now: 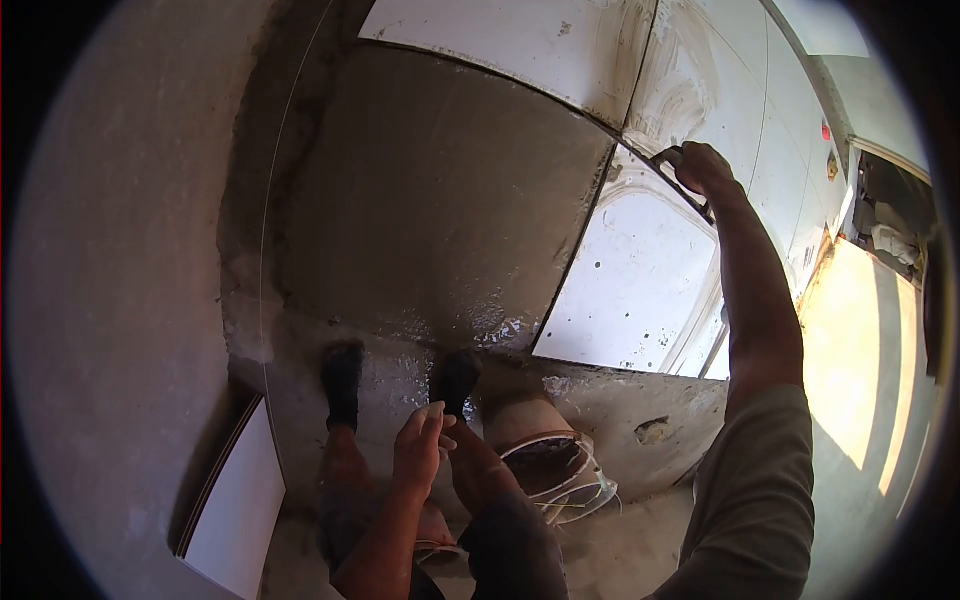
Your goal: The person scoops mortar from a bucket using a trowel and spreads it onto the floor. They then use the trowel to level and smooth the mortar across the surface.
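Observation:
My right hand (704,168) is closed around the handle of a trowel (690,198), its long thin blade seen edge-on. The blade lies over the upper edge of a white floor tile (640,270), near the joint with its neighbours. That tile carries grey smears and dark specks. My left hand (422,446) hangs above my right leg, fingers loosely bent and partly apart, with nothing visible in it. Left of the tile spreads a flat bed of wet grey mortar (430,190).
More smeared white tiles (520,30) border the mortar at the top and right. A bucket (530,425) stands by my right leg. Several white tiles (235,500) lean against the left wall (130,250). A thin string line (266,220) runs along that wall. A doorway (890,220) opens at right.

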Tool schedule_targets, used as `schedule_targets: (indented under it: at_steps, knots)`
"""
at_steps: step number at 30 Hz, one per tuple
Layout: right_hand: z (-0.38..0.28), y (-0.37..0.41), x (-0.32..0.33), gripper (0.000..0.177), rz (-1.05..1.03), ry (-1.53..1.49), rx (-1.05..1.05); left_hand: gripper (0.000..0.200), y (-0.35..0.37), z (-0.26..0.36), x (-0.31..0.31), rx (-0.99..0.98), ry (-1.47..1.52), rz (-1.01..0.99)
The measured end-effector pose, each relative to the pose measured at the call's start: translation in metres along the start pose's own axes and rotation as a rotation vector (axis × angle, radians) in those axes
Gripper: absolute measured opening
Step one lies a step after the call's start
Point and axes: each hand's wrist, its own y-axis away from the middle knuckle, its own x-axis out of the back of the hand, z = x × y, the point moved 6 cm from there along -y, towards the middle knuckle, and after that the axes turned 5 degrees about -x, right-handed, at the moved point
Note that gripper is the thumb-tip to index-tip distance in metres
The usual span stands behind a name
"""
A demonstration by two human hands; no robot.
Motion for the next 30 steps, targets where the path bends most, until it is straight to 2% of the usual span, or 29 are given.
schedule_targets:
  at_steps: [4, 6, 7, 10, 11, 13, 14, 18, 21, 25, 30]
  knots:
    - [-0.005, 0.005, -0.007, 0.053, -0.059, -0.007, -0.039, 0.051, 0.0, -0.004, 0.002, -0.012, -0.009, -0.009]
    - [-0.002, 0.02, -0.008, 0.053, -0.032, -0.102, -0.048, 0.051, 0.001, -0.004, 0.003, -0.005, -0.012, -0.009]
    - [0.001, 0.027, -0.012, 0.059, 0.03, -0.174, -0.007, 0.051, 0.0, -0.003, 0.003, -0.004, -0.014, -0.006]
    - [0.017, 0.044, -0.032, 0.06, 0.069, -0.385, -0.108, 0.052, 0.001, 0.0, 0.0, 0.01, -0.015, -0.024]
    - [0.025, 0.049, -0.05, 0.057, -0.137, -0.61, -0.258, 0.052, 0.001, 0.0, -0.001, 0.01, -0.016, -0.029]
    - [0.033, 0.054, -0.081, 0.059, -0.174, -0.835, -0.357, 0.052, 0.001, 0.0, -0.003, 0.006, -0.003, -0.053]
    - [0.039, 0.046, -0.1, 0.056, -0.128, -0.827, -0.305, 0.052, 0.001, -0.001, -0.002, 0.008, -0.008, -0.054]
    - [0.013, 0.072, -0.101, 0.057, -0.15, -1.063, -0.362, 0.052, -0.001, -0.003, -0.001, 0.009, -0.016, -0.062]
    - [0.002, 0.073, -0.106, 0.057, -0.198, -1.088, -0.408, 0.05, 0.001, 0.0, -0.002, 0.013, -0.044, -0.067]
    - [-0.004, 0.065, -0.117, 0.052, -0.124, -1.131, -0.459, 0.049, 0.003, 0.005, -0.004, 0.01, -0.072, -0.083]
    - [-0.027, 0.075, -0.119, 0.056, -0.098, -1.076, -0.527, 0.049, 0.003, -0.001, -0.004, 0.024, -0.078, -0.089]
